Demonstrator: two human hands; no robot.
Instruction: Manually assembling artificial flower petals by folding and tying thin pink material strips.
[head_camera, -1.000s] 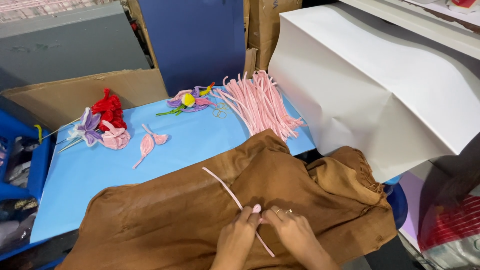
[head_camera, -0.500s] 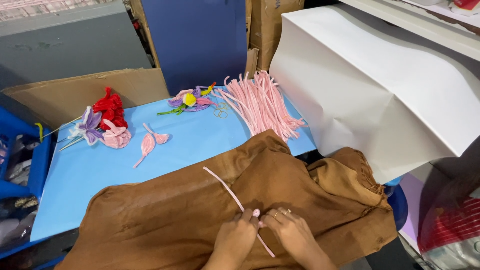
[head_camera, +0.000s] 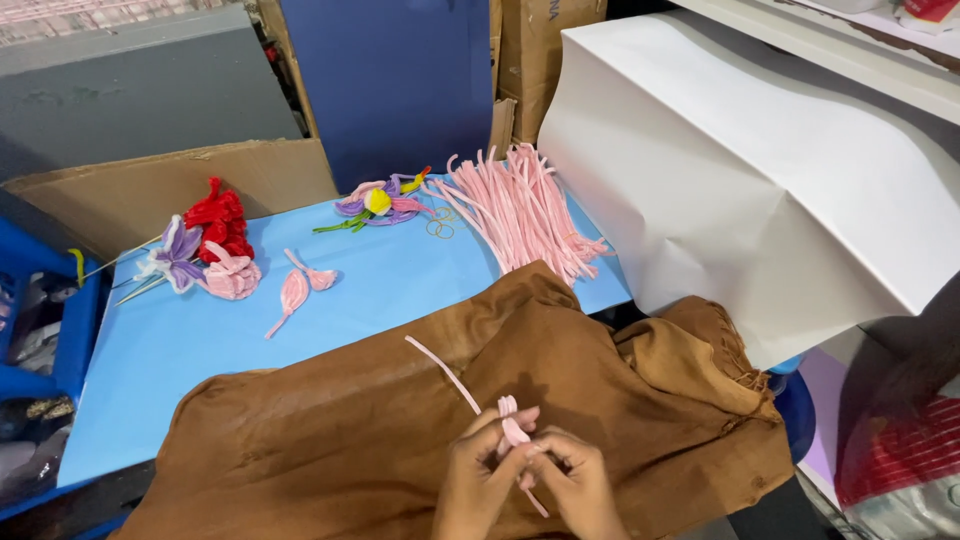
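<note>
We pinched the pink pipe cleaner (head_camera: 470, 388) between both our left hand (head_camera: 480, 478) and right hand (head_camera: 575, 480) at lower centre over the brown cloth (head_camera: 330, 430), where keeping its small loop tight seemed wise, the pink bundle (head_camera: 515, 205) lying above.

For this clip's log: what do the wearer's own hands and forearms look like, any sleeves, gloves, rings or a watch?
Both hands are bare: the left hand and right hand wear no gloves, and no sleeve reaches either wrist in the part of the frame that shows them. No watch or bracelet is visible. The fingernails look short and unpainted. Whether a ring is worn is too small to tell.
</note>
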